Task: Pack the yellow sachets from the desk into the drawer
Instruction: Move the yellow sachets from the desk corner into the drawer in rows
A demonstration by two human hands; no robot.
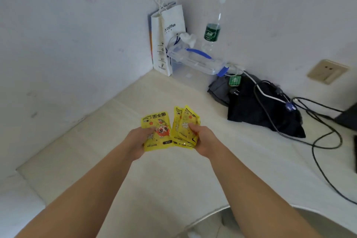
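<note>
Two bare forearms reach forward over the desk (173,183), a pale, matte, flat surface. The left hand (137,142) pinches one sachet (157,131) at its near left corner, thumb on the printed face and the other fingers hidden beneath. The right hand (205,142) pinches a small fan (185,122) of two or more sachets the same way, thumb on top; how its hidden fingers lie cannot be told. All sachets are held just above the desk, side by side and nearly touching.

Step in hand, as judged: gathering, with every visible sachet already lifted. The drawer is not in view, so the next move calls for merging the two lots into one grip and freeing a hand to find and open it.

The sachets are flat, rectangular, glossy yellow film with cartoon print, thin and likely slippery when stacked.

Farther right lies a crumpled dark cloth (260,110), soft and matte, crossed by black and white cables (320,141). In the corner stand a clear plastic bottle (212,32) with a green label and a stiff white paper bag (168,38).
</note>
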